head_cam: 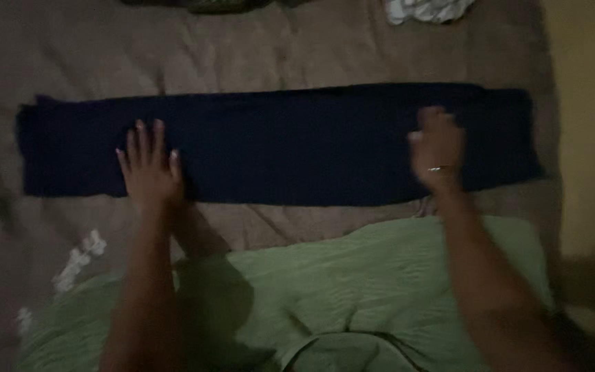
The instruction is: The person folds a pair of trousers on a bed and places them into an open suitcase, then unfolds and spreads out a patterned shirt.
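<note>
On the brown bed, the dark cloth is lying folded in a long strip, and you are pressing it with both hands. Your left hand is lying flat, fingers spread, gripping nothing; your right hand is blurring, so its grip is unclear. Keep both palms flat, edges aligned.

dim, warm light | soft blur throughout | arm shadows below

no packages, labels, signs or screens in view; nothing printed or boxed near either hand; only cloth and bedding show, dim and blurred
</note>
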